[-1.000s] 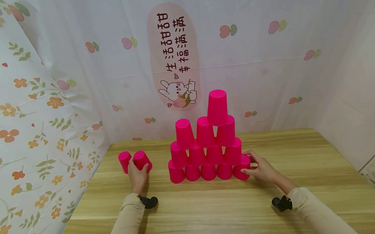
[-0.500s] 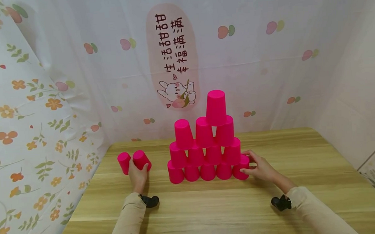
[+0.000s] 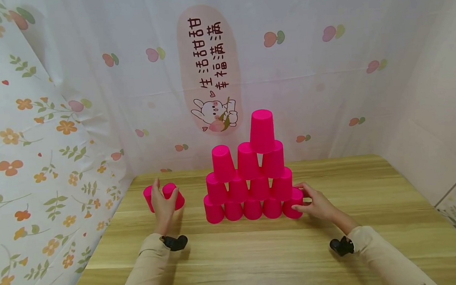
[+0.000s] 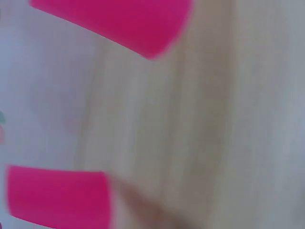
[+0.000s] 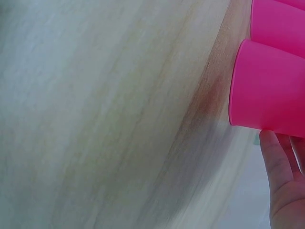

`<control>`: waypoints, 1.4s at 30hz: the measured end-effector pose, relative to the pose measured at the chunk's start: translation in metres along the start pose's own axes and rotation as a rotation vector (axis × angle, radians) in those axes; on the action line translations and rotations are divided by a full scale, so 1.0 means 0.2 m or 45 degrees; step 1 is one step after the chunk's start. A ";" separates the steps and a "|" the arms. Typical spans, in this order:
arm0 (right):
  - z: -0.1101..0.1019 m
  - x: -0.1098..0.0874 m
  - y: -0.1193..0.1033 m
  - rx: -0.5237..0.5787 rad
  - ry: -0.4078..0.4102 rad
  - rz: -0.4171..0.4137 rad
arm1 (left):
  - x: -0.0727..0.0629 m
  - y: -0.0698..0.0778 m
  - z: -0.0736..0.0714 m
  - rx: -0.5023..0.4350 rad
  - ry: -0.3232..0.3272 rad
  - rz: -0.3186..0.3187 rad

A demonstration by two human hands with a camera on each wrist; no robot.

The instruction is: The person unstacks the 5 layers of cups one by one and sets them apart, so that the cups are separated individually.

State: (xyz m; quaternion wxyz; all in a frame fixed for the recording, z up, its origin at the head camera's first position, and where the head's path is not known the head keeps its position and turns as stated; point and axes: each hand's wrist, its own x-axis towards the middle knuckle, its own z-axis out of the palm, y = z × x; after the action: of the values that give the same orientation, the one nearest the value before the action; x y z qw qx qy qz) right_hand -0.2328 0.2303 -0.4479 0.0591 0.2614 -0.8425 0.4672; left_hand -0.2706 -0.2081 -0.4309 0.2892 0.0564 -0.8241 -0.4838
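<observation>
Upside-down pink cups form a stepped tower; a single top cup point(image 3: 262, 131) rests on the row below, toward its right. My right hand point(image 3: 317, 204) grips the bottom row's right-end cup point(image 3: 292, 204), thumb in front and fingers farther back; the right wrist view shows a fingertip point(image 5: 267, 138) at this cup's point(image 5: 269, 90) side. Left of the tower, my left hand point(image 3: 163, 205) spreads its thumb and fingers by two more cups. The outer left cup point(image 3: 148, 197) is partly hidden behind it, and the thumb overlaps the inner left cup point(image 3: 174, 197).
The wood-patterned table point(image 3: 239, 255) extends in front of the tower. Behind it hangs a white printed curtain point(image 3: 305, 85), with floral cloth point(image 3: 63, 165) along the left side. Black wrist devices point(image 3: 175, 243) sit by both sleeves.
My left hand has loosened from the inner left cup, spread its fingers and shifted slightly left. My right hand and the tower have stayed put.
</observation>
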 end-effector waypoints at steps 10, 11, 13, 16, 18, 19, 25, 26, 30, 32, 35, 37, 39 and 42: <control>-0.01 0.00 -0.06 -0.003 0.003 0.022 | 0.08 0.35 -0.06 -0.173 -0.319 0.177; -0.01 0.00 -0.03 0.000 0.005 0.018 | 0.08 0.39 -0.06 -0.205 -0.353 0.190; 0.00 0.00 0.02 0.000 0.006 0.009 | 0.09 0.47 -0.06 -0.275 -0.402 0.212; 0.00 -0.01 0.08 0.002 0.008 0.005 | 0.09 0.60 -0.05 -0.371 -0.442 0.245; 0.00 -0.01 0.11 0.011 0.009 0.015 | 0.10 0.67 -0.03 -0.419 -0.456 0.278; 0.00 -0.01 0.12 0.016 0.007 0.021 | 0.10 0.71 -0.02 -0.438 -0.462 0.294; 0.00 -0.01 0.12 0.038 -0.011 0.028 | 0.11 0.90 0.07 -0.530 -0.490 0.372; 0.00 0.00 0.12 0.041 -0.014 0.028 | 0.11 0.93 0.09 -0.547 -0.494 0.381; 0.00 0.00 0.12 0.049 -0.024 0.032 | 0.09 1.04 0.16 -0.590 -0.533 0.415; 0.00 0.00 0.12 0.050 -0.023 0.032 | 0.08 1.09 0.19 -0.606 -0.560 0.440; 0.00 0.00 0.12 0.057 -0.019 0.035 | 0.05 1.15 0.24 -0.609 -0.601 0.482; 0.01 0.00 0.12 0.059 -0.013 0.034 | 0.03 1.18 0.27 -0.603 -0.631 0.507; 0.01 0.00 0.12 0.057 -0.012 0.024 | 0.02 1.20 0.31 -0.588 -0.665 0.522; 0.01 0.00 0.12 0.044 -0.008 -0.004 | -0.01 1.23 0.35 -0.558 -0.715 0.532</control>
State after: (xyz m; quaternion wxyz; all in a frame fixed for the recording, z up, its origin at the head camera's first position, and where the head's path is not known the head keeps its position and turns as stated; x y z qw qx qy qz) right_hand -0.2440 0.2385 -0.4668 0.0527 0.2653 -0.8340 0.4809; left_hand -0.2612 -0.0247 -0.2531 0.1504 -0.3094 -0.7421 -0.5753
